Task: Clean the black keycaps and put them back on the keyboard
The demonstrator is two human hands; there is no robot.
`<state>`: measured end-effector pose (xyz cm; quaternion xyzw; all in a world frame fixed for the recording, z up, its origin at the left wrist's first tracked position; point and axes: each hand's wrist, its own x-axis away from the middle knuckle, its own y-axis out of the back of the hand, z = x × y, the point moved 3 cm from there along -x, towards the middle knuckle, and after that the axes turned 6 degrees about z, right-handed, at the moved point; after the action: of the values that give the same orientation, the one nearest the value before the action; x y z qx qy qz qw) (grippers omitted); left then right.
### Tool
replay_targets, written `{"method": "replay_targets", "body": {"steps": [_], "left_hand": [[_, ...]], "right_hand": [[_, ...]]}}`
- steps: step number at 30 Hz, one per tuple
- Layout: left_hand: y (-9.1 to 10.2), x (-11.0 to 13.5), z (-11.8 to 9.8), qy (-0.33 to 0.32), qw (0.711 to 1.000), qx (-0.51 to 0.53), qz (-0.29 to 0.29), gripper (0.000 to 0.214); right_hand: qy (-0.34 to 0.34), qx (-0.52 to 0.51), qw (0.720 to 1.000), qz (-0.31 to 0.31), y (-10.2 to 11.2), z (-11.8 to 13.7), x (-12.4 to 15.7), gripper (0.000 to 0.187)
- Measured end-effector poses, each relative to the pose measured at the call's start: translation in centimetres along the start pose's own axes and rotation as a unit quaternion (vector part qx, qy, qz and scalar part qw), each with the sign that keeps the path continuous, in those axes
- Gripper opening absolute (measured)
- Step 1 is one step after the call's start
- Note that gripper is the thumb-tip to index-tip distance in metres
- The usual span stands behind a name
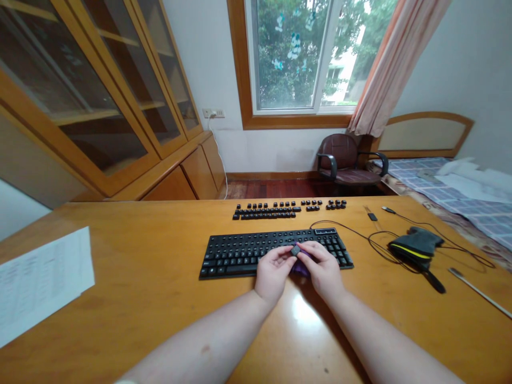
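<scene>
Between my fingertips, just above the front edge of a black keyboard, is a small dark keycap. My left hand pinches it from the left with thumb and fingers. From the other side my right hand closes on it too, with a purple cloth bunched in its fingers and hanging below. The keyboard's upper rows show bare switch stems, while keycaps sit on its lower left rows. Loose keycaps stand in rows behind the keyboard.
A keycap puller, a grey glove-like pouch, the keyboard's cable and a thin brush lie on the right of the wooden table. Paper sheets lie at the left. An armchair stands beyond the table.
</scene>
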<state>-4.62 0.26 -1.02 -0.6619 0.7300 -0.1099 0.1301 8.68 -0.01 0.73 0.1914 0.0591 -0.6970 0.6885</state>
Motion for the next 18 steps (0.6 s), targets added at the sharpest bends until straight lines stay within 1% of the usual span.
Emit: {"method": "replay_targets", "body": {"steps": [2,3,7,10,12,14,16,18], "left_hand": [[0.1,0.1,0.0,-0.003,1.0,-0.006,-0.006,0.027],[0.1,0.1,0.0,-0.005,1.0,-0.011,-0.005,0.028],[0.1,0.1,-0.1,-0.01,1.0,-0.011,0.008,0.028],[0.1,-0.2,-0.1,-0.012,1.0,0.007,0.01,0.028],[0.1,-0.4,0.0,0.006,0.999,0.048,0.013,0.031],[0.2,-0.6,0.2,0.03,0.993,0.11,0.017,0.035],[0.2,-0.8,0.3,0.045,0.985,0.164,0.02,0.035],[0.2,-0.8,0.3,0.056,0.979,0.193,0.025,0.034]], "right_hand": [[-0.002,0.002,1.0,0.012,-0.3,0.0,0.1,0.024],[-0.001,0.004,1.0,0.006,-0.3,0.1,0.1,0.024],[0.002,0.015,0.999,-0.044,-0.1,0.3,0.2,0.011],[-0.014,0.009,0.999,-0.039,-0.2,0.2,0.1,0.01],[-0.023,-0.008,0.999,-0.023,-0.3,0.0,0.1,0.014],[-0.031,-0.026,0.999,-0.01,-0.4,-0.2,0.1,0.017],[-0.041,-0.045,0.998,-0.009,-0.3,-0.4,-0.1,0.019],[-0.055,-0.076,0.995,-0.016,0.0,-0.7,-0.3,0.022]]}}
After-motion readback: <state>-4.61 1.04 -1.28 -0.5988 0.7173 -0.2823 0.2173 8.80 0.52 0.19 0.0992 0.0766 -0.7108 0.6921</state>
